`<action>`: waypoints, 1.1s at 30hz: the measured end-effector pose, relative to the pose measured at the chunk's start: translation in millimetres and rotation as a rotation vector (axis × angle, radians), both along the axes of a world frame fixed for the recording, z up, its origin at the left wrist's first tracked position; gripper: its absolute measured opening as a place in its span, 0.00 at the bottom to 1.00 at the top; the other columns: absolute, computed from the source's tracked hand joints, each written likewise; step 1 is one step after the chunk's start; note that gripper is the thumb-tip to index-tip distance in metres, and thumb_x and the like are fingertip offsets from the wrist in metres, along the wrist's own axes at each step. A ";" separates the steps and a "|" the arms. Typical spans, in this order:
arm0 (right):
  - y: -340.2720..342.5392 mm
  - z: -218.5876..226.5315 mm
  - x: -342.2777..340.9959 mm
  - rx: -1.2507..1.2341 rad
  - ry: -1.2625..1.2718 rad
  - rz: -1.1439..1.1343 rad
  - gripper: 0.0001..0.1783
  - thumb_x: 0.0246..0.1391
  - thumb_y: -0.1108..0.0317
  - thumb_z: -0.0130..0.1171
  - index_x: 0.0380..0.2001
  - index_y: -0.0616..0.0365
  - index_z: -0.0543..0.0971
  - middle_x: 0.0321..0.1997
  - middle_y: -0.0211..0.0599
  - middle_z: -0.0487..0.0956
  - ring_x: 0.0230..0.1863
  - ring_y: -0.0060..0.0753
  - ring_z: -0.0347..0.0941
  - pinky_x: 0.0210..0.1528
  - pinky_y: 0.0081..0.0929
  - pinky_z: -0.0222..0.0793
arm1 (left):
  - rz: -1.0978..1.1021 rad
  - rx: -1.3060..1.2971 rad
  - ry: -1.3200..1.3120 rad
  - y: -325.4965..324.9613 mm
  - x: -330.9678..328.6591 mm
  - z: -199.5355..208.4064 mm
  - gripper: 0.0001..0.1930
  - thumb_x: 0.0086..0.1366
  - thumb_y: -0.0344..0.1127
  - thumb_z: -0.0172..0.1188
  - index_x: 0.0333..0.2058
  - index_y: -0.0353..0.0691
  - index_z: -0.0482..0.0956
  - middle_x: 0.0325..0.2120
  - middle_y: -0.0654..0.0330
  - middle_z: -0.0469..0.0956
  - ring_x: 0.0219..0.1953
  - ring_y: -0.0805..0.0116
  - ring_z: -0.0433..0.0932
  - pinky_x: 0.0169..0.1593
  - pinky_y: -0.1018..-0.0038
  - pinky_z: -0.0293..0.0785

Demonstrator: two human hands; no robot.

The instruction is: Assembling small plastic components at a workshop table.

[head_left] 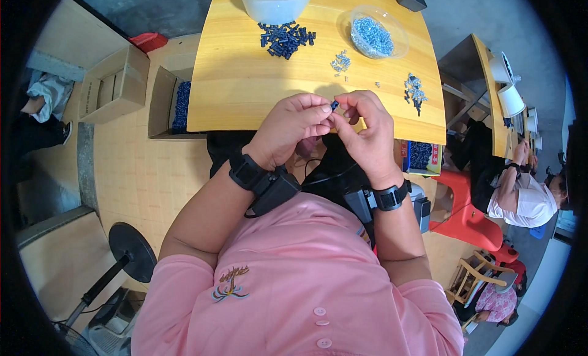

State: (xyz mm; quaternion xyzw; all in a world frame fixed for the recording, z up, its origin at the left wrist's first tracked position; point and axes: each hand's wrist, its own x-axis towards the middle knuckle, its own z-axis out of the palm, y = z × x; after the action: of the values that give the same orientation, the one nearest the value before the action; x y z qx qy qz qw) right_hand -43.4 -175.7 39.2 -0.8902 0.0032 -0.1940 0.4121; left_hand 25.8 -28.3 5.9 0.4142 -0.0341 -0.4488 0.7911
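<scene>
My left hand [288,124] and my right hand [369,126] meet just over the table's near edge. Between their fingertips is a small dark blue plastic part [334,105], pinched from both sides; fingers cover much of it. Farther back lies a heap of similar dark blue parts [285,39]. Several tiny clear pieces [340,62] are scattered beyond my right hand. A clear plastic bowl [402,42] holds many light blue-clear pieces. At the table's right, a small pile of clear and dark pieces [415,88] lies loose.
A white tub [275,8] stands at the far edge of the wooden table [226,80]. Cardboard boxes [160,105] are on the left; a box of dark parts [421,155] sits below the right edge. Right of me are a red stool [468,212] and other people at work.
</scene>
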 end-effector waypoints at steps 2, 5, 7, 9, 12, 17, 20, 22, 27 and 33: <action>-0.1 -0.5 -1.0 -0.007 -0.013 -0.001 0.12 0.41 0.77 0.62 0.33 0.62 0.76 0.29 0.39 0.73 0.27 0.33 0.71 0.30 0.24 0.68 | 0.008 0.023 -0.032 -1.2 -2.1 3.5 0.09 0.63 0.31 0.55 0.41 0.35 0.74 0.34 0.62 0.76 0.35 0.77 0.76 0.41 0.81 0.74; 0.6 2.2 -2.0 -0.012 -0.026 -0.006 0.11 0.41 0.78 0.61 0.33 0.62 0.76 0.29 0.39 0.73 0.27 0.33 0.71 0.29 0.23 0.68 | 0.001 0.048 -0.099 -0.3 -1.7 4.1 0.09 0.63 0.30 0.56 0.41 0.35 0.74 0.33 0.63 0.77 0.34 0.78 0.76 0.40 0.83 0.74; 0.3 3.3 -2.7 -0.010 -0.026 -0.009 0.11 0.41 0.78 0.61 0.33 0.63 0.76 0.29 0.39 0.73 0.27 0.32 0.71 0.29 0.23 0.68 | -0.013 0.049 -0.134 0.5 -0.6 3.7 0.09 0.63 0.30 0.56 0.41 0.35 0.75 0.32 0.64 0.77 0.34 0.78 0.76 0.39 0.83 0.74; -1.5 2.9 -3.1 0.023 -0.019 -0.025 0.12 0.41 0.80 0.61 0.33 0.63 0.76 0.29 0.38 0.73 0.26 0.29 0.70 0.28 0.21 0.67 | -0.012 0.077 -0.173 0.5 0.4 2.3 0.09 0.63 0.31 0.57 0.41 0.35 0.75 0.32 0.65 0.77 0.33 0.79 0.76 0.38 0.84 0.74; -5.5 3.1 -3.6 0.043 -0.028 -0.048 0.12 0.41 0.81 0.60 0.33 0.63 0.76 0.30 0.37 0.74 0.25 0.27 0.69 0.28 0.20 0.67 | 0.007 0.083 -0.199 -0.4 -0.2 1.8 0.10 0.63 0.32 0.57 0.41 0.35 0.75 0.32 0.65 0.77 0.33 0.80 0.75 0.39 0.84 0.74; -9.0 5.8 -5.8 0.045 -0.029 -0.026 0.12 0.41 0.80 0.60 0.33 0.62 0.76 0.30 0.37 0.74 0.25 0.27 0.70 0.28 0.20 0.67 | 0.003 0.070 -0.199 -1.8 -1.5 0.7 0.10 0.63 0.32 0.57 0.41 0.35 0.75 0.32 0.65 0.77 0.33 0.80 0.75 0.38 0.84 0.74; -4.7 8.5 -7.7 0.022 -0.009 0.009 0.11 0.42 0.79 0.60 0.33 0.62 0.76 0.31 0.39 0.74 0.28 0.32 0.71 0.30 0.23 0.68 | -0.004 0.078 -0.191 -1.6 -2.4 1.0 0.09 0.63 0.32 0.57 0.40 0.35 0.76 0.31 0.65 0.77 0.32 0.80 0.75 0.36 0.85 0.73; -2.5 7.4 -8.5 -0.002 0.013 0.018 0.11 0.42 0.78 0.60 0.33 0.62 0.76 0.31 0.41 0.74 0.29 0.35 0.72 0.32 0.25 0.69 | -0.015 0.090 -0.188 -2.3 -3.7 0.5 0.08 0.63 0.32 0.57 0.39 0.36 0.76 0.30 0.66 0.77 0.31 0.81 0.74 0.35 0.85 0.72; -1.7 -0.7 -8.6 -0.062 0.013 0.032 0.12 0.41 0.77 0.60 0.33 0.62 0.75 0.32 0.45 0.74 0.35 0.47 0.71 0.38 0.33 0.69 | 0.007 0.156 -0.132 -2.3 -6.5 0.2 0.09 0.62 0.33 0.59 0.39 0.36 0.78 0.29 0.66 0.78 0.29 0.82 0.73 0.32 0.87 0.70; -3.1 -3.6 -8.0 -0.065 0.028 0.033 0.12 0.41 0.77 0.61 0.34 0.63 0.75 0.31 0.44 0.74 0.34 0.45 0.72 0.37 0.31 0.69 | 0.006 0.175 -0.140 -1.5 -4.9 2.7 0.09 0.61 0.33 0.59 0.39 0.35 0.78 0.29 0.64 0.78 0.28 0.82 0.74 0.33 0.86 0.71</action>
State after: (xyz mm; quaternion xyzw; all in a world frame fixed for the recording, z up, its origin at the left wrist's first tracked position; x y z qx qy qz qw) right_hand -51.4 -178.8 35.6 -0.9057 -0.0120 -0.1746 0.3861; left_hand 20.9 -29.8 8.6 0.5122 -0.0486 -0.4179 0.7488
